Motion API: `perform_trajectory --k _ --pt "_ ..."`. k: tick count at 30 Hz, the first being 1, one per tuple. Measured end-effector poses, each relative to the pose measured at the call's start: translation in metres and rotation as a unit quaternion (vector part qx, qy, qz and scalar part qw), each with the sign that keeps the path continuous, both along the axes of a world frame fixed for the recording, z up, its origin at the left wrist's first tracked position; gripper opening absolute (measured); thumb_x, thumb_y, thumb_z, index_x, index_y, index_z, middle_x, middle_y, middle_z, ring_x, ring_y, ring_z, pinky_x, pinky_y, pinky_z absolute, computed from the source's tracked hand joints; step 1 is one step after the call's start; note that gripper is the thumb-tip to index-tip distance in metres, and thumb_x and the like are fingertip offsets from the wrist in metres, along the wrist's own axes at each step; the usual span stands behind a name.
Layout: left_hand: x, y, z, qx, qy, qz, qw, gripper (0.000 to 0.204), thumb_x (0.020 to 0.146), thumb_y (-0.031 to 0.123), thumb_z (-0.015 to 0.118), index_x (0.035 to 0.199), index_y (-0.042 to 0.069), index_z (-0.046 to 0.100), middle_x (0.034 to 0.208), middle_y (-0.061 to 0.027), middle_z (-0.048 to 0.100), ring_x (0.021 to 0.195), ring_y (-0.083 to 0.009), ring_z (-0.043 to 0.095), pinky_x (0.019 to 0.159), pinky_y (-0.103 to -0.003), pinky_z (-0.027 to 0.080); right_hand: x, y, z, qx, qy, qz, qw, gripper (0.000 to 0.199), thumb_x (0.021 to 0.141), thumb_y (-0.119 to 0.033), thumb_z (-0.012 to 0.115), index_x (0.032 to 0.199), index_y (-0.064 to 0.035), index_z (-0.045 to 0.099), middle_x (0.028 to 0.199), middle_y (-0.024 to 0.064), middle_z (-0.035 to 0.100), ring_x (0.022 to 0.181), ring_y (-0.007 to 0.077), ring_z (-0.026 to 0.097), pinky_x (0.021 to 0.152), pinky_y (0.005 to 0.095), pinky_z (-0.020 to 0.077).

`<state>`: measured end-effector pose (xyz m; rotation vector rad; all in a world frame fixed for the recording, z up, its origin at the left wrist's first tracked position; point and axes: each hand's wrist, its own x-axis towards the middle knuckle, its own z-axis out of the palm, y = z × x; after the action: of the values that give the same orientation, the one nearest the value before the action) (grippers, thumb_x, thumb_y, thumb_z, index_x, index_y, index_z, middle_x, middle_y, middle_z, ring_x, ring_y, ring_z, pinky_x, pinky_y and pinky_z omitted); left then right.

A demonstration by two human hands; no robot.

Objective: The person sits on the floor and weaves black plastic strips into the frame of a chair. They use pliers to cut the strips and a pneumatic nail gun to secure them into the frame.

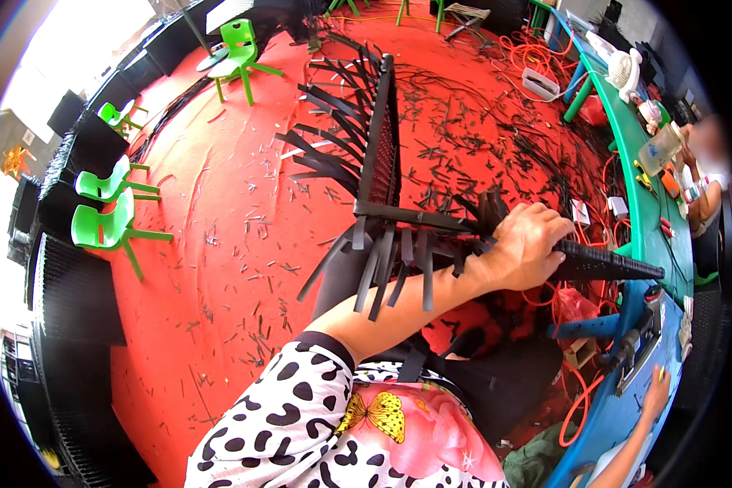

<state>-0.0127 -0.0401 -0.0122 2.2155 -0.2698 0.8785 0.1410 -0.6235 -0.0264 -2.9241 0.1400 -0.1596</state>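
Observation:
A black woven rattan frame (380,134) with two joined sides stands in front of me, and many loose flat strips hang off its edges. My left hand (530,246) reaches across from the lower left, its fingers curled over the near side of the frame. Under my forearm, cut strip ends (407,252) dangle from the frame's corner. Off at the lower right, my right hand (655,394) is at the blue table (602,423), apart from the frame. Its fingers are drawn together around a small yellowish spot, too small to name.
Black strip scraps litter the red floor (211,203). Green chairs (106,220) stand at left beside black woven panels (73,317). A green table (626,138) runs along the right, bearing a clear jar (660,148) near another person's hands (691,163). Orange hoses (573,411) loop near the tables.

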Motion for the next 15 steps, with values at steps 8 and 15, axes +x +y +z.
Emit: perform_trajectory --k 8,15 --pt "0.002 -0.005 -0.005 -0.085 -0.166 -0.041 0.982 0.028 0.077 0.014 0.073 0.099 0.001 0.063 0.09 -0.013 0.064 0.082 -0.0332 0.061 0.074 -0.039 0.049 -0.011 -0.07 -0.042 -0.152 -0.083 -0.003 0.985 0.069 0.088 -0.048 0.064 0.132 0.0034 0.052 0.132 0.0246 0.055 0.123 0.0372 0.053 0.104 0.0418 0.0398" --pt "-0.059 -0.063 -0.012 0.188 -0.098 -0.3 0.93 0.024 0.069 0.016 0.066 0.089 0.003 0.061 0.084 -0.0086 0.057 0.078 -0.0265 0.057 0.073 -0.039 0.047 -0.08 0.304 0.049 0.173 -0.146 0.433 0.872 0.035 0.082 -0.014 0.072 0.113 -0.0013 0.063 0.109 0.0133 0.067 0.102 0.0258 0.065 0.09 0.0356 0.0502"
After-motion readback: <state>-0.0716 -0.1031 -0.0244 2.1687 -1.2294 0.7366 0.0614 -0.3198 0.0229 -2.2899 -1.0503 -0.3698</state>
